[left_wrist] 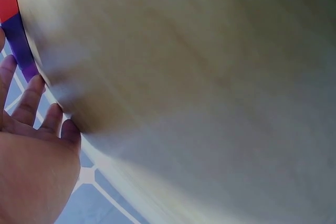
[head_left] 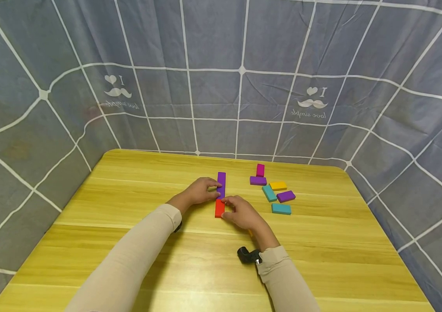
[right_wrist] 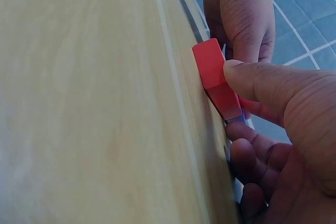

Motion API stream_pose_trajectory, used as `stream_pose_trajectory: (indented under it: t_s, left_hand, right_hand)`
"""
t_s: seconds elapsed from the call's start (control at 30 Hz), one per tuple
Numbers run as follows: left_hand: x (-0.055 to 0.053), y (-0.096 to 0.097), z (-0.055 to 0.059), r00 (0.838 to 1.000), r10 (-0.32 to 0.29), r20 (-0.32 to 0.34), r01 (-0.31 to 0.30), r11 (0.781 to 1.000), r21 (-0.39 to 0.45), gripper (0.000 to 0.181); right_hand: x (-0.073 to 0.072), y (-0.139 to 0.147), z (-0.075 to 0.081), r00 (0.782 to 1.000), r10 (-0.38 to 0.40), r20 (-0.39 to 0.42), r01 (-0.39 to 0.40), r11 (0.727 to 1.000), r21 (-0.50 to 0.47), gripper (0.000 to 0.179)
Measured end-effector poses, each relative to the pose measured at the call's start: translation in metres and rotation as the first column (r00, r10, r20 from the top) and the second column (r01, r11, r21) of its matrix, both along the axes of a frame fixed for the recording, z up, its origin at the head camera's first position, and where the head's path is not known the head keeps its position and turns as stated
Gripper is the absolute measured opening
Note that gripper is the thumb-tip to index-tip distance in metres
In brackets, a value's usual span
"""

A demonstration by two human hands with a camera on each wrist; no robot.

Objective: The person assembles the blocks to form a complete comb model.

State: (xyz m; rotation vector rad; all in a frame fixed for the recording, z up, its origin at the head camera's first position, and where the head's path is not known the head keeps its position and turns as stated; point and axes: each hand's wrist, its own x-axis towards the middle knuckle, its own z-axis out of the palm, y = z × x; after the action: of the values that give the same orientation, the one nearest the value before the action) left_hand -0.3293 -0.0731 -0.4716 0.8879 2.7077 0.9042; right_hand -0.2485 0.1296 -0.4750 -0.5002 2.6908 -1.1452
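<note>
A narrow purple strip of blocks [head_left: 221,178] lies on the table, pointing away from me; I cannot tell how many blocks form it. At its near end sits a red block [head_left: 219,209], in line with it. My left hand [head_left: 201,190] touches the strip's left side, its fingers loosely spread in the left wrist view. From the right, my right hand [head_left: 242,213] holds the red block, the thumb [right_wrist: 247,72] against one side. Its index finger reaches behind the block, partly hidden. In the right wrist view the red block [right_wrist: 210,64] stands near the left hand [right_wrist: 241,14].
Right of the hands lie loose blocks: a magenta block [head_left: 260,170], purple blocks [head_left: 258,180], a yellow block [head_left: 278,186] and teal blocks [head_left: 281,209]. Something orange [head_left: 250,233] peeks out beside the right wrist. A grey gridded curtain [head_left: 213,91] hangs behind the wooden table [head_left: 127,173].
</note>
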Motion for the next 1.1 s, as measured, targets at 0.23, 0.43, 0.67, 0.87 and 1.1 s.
stream_pose_trajectory:
  t_s: [0.23,0.43,0.67,0.87,1.1]
  left_hand:
    - [-0.0012,-0.0004,-0.0017,1.0,0.006,0.004,-0.006,1.0,-0.011,0.039]
    - [-0.0013,-0.0001,-0.0023,1.0,0.006,0.027,-0.006,1.0,0.006,0.038]
    - [-0.0009,-0.0004,-0.0025,1.0,0.005,0.031,-0.005,1.0,0.011,0.038]
    - [0.0002,0.0001,-0.0016,0.999,-0.002,0.035,0.002,1.0,0.013,0.038]
    - [0.0037,-0.0026,0.001,0.999,-0.013,0.05,0.012,1.0,0.018,0.038]
  right_hand:
    - [-0.0008,-0.0003,-0.0013,1.0,-0.004,0.004,0.004,1.0,-0.002,0.043]
    - [-0.0008,0.0001,-0.0027,1.0,-0.009,0.006,0.009,1.0,-0.012,0.042]
    - [-0.0016,-0.0012,-0.002,1.0,-0.019,-0.018,0.019,1.0,-0.006,0.04]
    - [-0.0037,-0.0028,-0.0031,0.999,-0.035,-0.034,0.036,0.999,0.013,0.039]
    - [-0.0048,-0.0038,-0.0021,0.998,-0.045,-0.051,0.047,0.998,0.033,0.042]
